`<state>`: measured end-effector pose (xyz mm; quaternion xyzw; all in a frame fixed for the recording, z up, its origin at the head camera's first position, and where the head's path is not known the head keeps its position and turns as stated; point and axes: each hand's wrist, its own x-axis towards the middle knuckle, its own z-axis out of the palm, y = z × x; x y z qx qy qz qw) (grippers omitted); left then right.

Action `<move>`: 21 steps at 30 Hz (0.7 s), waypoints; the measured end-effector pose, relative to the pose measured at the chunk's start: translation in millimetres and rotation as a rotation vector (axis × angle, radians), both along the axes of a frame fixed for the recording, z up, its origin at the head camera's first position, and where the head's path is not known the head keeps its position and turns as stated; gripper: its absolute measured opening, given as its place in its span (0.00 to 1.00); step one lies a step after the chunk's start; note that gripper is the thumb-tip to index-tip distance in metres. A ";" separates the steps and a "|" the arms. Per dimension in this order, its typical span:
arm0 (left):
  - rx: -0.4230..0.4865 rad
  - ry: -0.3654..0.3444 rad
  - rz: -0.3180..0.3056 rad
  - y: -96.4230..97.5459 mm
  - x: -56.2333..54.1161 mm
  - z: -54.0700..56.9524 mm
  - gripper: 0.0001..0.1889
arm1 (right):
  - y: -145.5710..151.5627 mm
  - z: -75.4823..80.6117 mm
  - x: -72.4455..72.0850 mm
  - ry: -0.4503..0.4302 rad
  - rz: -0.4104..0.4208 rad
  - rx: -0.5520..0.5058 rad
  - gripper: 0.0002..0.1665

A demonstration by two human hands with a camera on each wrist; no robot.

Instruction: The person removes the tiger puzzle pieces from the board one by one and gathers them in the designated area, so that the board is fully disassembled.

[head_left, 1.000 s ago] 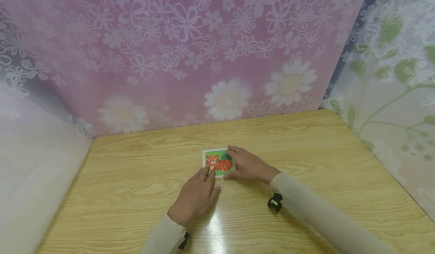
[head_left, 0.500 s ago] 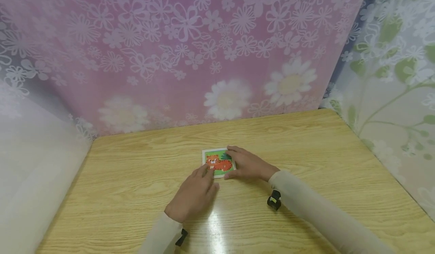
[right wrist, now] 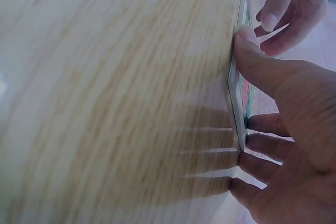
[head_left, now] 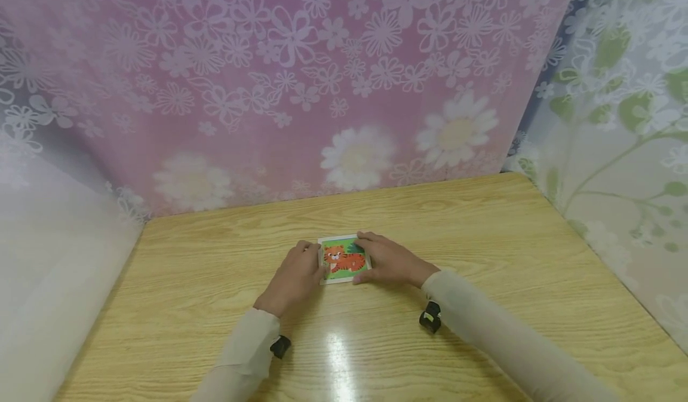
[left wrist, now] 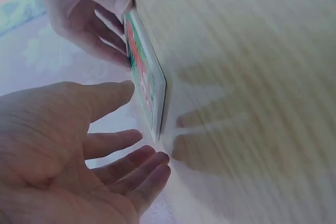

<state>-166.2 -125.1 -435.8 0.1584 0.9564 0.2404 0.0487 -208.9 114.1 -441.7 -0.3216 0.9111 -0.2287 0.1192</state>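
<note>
A small square tiger picture board (head_left: pixel 346 264) with a green ground and a white frame lies flat on the wooden table. My right hand (head_left: pixel 395 261) holds its right side, the thumb on the near edge and the fingers at the right and far edges. In the right wrist view the board (right wrist: pixel 234 85) shows edge-on between that thumb and fingers. My left hand (head_left: pixel 294 278) is at the board's left side. In the left wrist view its relaxed fingers (left wrist: pixel 139 179) point toward the board's corner, and the thumb hovers by the picture face; contact is unclear.
Wood-grain table (head_left: pixel 215 306) spreads around both hands. A pink flowered curtain (head_left: pixel 269 91) stands along its back edge. Pale cloth (head_left: pixel 43 258) borders the left, and leaf-patterned cloth (head_left: pixel 618 181) the right.
The left hand has lifted its fingers off the lower left of the picture and moved left and away to the left edge. The right hand and board stay nearly in place.
</note>
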 end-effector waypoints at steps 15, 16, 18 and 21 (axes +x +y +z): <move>0.115 -0.055 0.133 8.0 -26.3 -3.2 0.23 | -1.4 -0.6 -0.3 -0.009 -0.008 0.018 0.56; 0.125 -0.062 0.142 8.5 -26.8 -3.4 0.23 | -1.3 -0.3 0.0 -0.010 -0.007 0.011 0.56; 0.142 -0.077 0.162 9.2 -27.6 -3.6 0.22 | -1.4 0.4 0.3 -0.012 -0.007 0.006 0.55; 0.175 -0.099 0.184 10.3 -28.8 -3.7 0.21 | -1.3 1.2 0.6 -0.014 -0.007 -0.001 0.55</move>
